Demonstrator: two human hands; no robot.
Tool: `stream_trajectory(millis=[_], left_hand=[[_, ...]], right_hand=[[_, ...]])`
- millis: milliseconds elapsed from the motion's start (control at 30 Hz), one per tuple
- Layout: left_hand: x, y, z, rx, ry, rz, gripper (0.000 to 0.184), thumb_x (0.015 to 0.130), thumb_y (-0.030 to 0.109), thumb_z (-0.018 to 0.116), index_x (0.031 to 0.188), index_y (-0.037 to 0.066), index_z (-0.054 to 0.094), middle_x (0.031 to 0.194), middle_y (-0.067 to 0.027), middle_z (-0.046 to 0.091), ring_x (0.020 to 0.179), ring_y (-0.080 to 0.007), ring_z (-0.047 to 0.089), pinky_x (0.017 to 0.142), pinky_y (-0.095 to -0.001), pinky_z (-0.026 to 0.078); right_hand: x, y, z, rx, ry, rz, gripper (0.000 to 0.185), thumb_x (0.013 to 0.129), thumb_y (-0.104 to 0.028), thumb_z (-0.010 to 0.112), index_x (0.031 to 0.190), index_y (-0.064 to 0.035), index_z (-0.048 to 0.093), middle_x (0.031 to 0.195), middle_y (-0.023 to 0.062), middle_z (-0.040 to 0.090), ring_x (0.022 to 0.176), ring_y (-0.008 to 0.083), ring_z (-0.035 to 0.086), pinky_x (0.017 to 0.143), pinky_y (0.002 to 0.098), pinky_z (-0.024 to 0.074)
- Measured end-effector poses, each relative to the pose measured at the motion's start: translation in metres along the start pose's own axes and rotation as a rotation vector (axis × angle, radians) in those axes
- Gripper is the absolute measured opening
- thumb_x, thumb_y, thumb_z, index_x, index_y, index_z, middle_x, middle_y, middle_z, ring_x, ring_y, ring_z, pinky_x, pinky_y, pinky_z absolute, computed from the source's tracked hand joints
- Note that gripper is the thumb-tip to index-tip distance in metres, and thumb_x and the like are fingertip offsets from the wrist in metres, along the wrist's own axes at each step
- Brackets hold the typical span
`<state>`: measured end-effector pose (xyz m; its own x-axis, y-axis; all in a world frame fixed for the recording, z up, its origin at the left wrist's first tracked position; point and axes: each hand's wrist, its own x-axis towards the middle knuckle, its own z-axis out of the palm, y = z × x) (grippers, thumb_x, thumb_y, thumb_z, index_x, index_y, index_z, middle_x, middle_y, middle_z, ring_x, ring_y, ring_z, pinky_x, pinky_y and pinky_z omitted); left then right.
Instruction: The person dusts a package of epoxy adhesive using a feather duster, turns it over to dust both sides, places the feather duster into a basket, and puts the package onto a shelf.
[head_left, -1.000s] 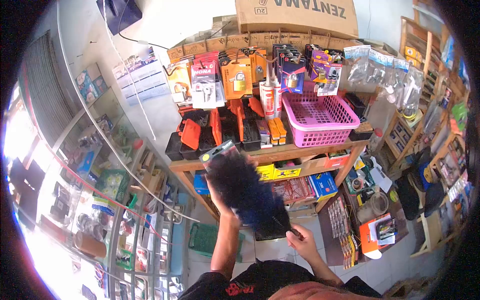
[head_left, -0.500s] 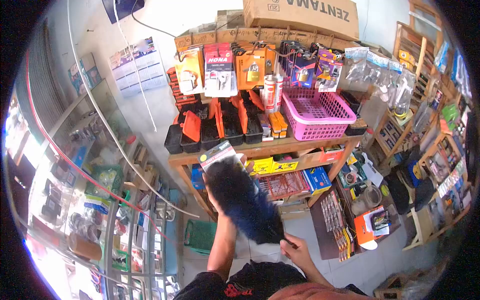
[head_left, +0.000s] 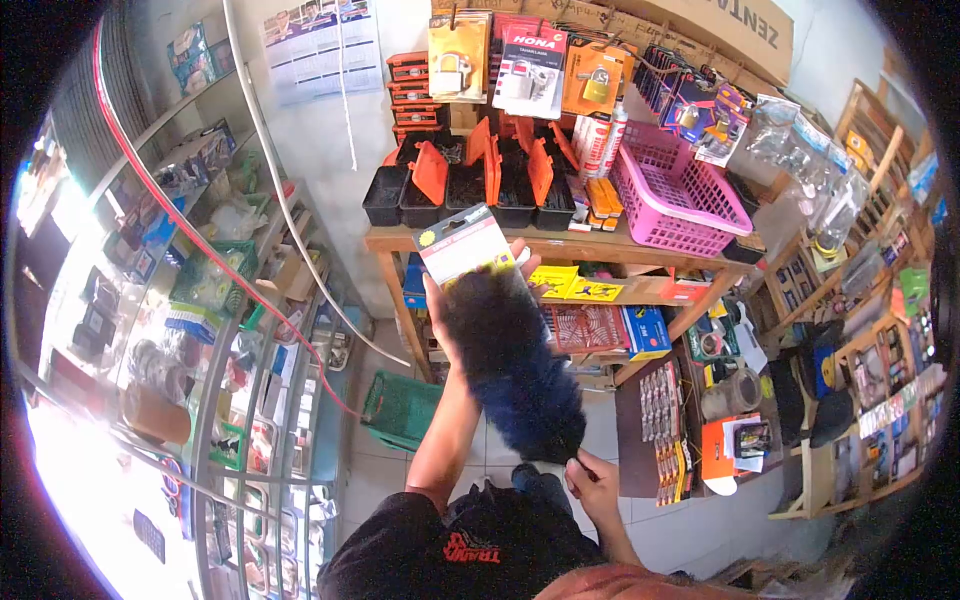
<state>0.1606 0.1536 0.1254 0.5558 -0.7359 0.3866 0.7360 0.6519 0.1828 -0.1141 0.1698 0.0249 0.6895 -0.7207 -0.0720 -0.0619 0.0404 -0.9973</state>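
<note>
A fluffy duster (head_left: 515, 360), black towards the top and dark blue below, lies slantwise in front of me. Its printed header card (head_left: 463, 248) faces up at the far end. My left hand (head_left: 440, 320) wraps round the duster from beneath, just below the card, with the thumb on one side and fingertips showing on the other. At the near end, my right hand (head_left: 595, 482) pinches the narrow dark handle end, which the fingers partly hide.
A wooden bench (head_left: 450, 238) ahead carries black bins (head_left: 468, 195) with orange lids and a pink basket (head_left: 680, 195). Packaged padlocks (head_left: 530, 75) hang above. Glass shelving (head_left: 200, 400) runs along the left, near a green basket (head_left: 400, 408). A brown low table (head_left: 640, 460) stands at right.
My view has tilted down and turned left, so the bench sits higher and further right. Both hands keep hold of the duster, whose header card now shows more fully.
</note>
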Motion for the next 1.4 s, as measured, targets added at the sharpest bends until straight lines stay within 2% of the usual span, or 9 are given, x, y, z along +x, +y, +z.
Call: stream_trajectory(millis=[233,400,567,700,833,933,1100,1167,1400], left_hand=[[0.005,0.007,-0.003,0.003,-0.006,0.021,0.100,0.082,0.076,0.040,0.148,0.003,0.022,0.145,-0.0266,0.036,0.124,-0.0430,0.047,0.102,-0.0558,0.040],[-0.017,-0.027,-0.027,0.563,0.001,-0.108,0.076,0.091,0.058,0.043,0.145,0.006,0.030,0.145,-0.0221,0.038,0.124,-0.0384,0.048,0.094,-0.0567,0.047],[-0.023,-0.010,0.005,0.043,-0.015,-0.004,0.074,0.091,0.060,0.040,0.144,0.009,0.034,0.139,-0.0200,0.047,0.112,-0.0363,0.057,0.093,-0.0516,0.049],[-0.042,-0.032,-0.057,0.225,-0.103,-0.332,0.085,0.089,0.067,0.033,0.149,0.010,0.023,0.151,-0.0197,0.029,0.130,-0.0355,0.041,0.107,-0.0488,0.035],[-0.052,-0.043,-0.052,-0.237,0.025,-0.251,0.093,0.085,0.073,0.033,0.149,0.006,0.022,0.148,-0.0231,0.032,0.126,-0.0379,0.045,0.105,-0.0498,0.038],[-0.035,-0.016,-0.029,-0.061,-0.237,-0.219,0.106,0.079,0.081,0.033,0.148,0.002,0.021,0.145,-0.0258,0.034,0.119,-0.0395,0.051,0.100,-0.0491,0.043],[-0.060,-0.047,-0.035,-0.131,-0.025,-0.265,0.074,0.093,0.055,0.040,0.147,0.007,0.027,0.144,-0.0230,0.039,0.124,-0.0377,0.048,0.102,-0.0526,0.042],[-0.059,-0.041,-0.011,0.032,0.059,-0.291,0.079,0.090,0.059,0.041,0.149,0.009,0.024,0.145,-0.0200,0.038,0.125,-0.0332,0.047,0.100,-0.0446,0.043],[-0.041,-0.040,-0.043,0.312,-0.157,-0.250,0.086,0.086,0.067,0.039,0.145,0.005,0.030,0.141,-0.0231,0.042,0.124,-0.0372,0.047,0.101,-0.0525,0.041]], right_hand=[[-0.007,0.075,0.009,-0.064,0.039,-0.033,0.034,0.096,-0.015,0.058,0.066,-0.0059,0.044,0.060,-0.0029,0.046,0.056,0.0047,0.040,0.050,0.0239,0.0317],[0.009,0.019,0.021,-0.190,-0.009,-0.049,0.036,0.096,-0.019,0.058,0.065,-0.0050,0.044,0.059,-0.0030,0.045,0.054,0.0054,0.040,0.048,0.0247,0.0310],[0.009,0.086,0.015,-0.079,-0.018,-0.025,0.038,0.097,-0.022,0.055,0.065,-0.0057,0.044,0.057,-0.0026,0.045,0.052,0.0054,0.041,0.046,0.0246,0.0304],[0.012,0.052,0.022,-0.042,-0.003,-0.020,0.040,0.098,-0.023,0.054,0.063,-0.0060,0.043,0.057,-0.0026,0.045,0.051,0.0056,0.039,0.046,0.0248,0.0301],[0.017,0.048,0.019,-0.046,-0.033,-0.018,0.040,0.098,-0.024,0.054,0.063,-0.0061,0.043,0.057,-0.0024,0.045,0.051,0.0057,0.039,0.046,0.0247,0.0301],[0.004,0.115,0.011,-0.103,-0.022,-0.097,0.040,0.098,-0.026,0.054,0.065,-0.0056,0.047,0.057,-0.0022,0.045,0.051,0.0060,0.040,0.047,0.0243,0.0302],[0.011,0.059,0.023,-0.059,-0.046,-0.077,0.039,0.099,-0.024,0.053,0.065,-0.0060,0.045,0.057,-0.0016,0.045,0.050,0.0055,0.039,0.045,0.0242,0.0290],[0.015,0.050,0.026,0.023,-0.040,-0.022,0.039,0.099,-0.022,0.051,0.064,-0.0066,0.042,0.056,-0.0009,0.045,0.049,0.0049,0.038,0.044,0.0240,0.0281],[-0.001,0.094,0.022,-0.180,0.009,-0.211,0.039,0.099,-0.023,0.052,0.065,-0.0061,0.044,0.057,-0.0018,0.047,0.050,0.0046,0.040,0.045,0.0231,0.0293]])
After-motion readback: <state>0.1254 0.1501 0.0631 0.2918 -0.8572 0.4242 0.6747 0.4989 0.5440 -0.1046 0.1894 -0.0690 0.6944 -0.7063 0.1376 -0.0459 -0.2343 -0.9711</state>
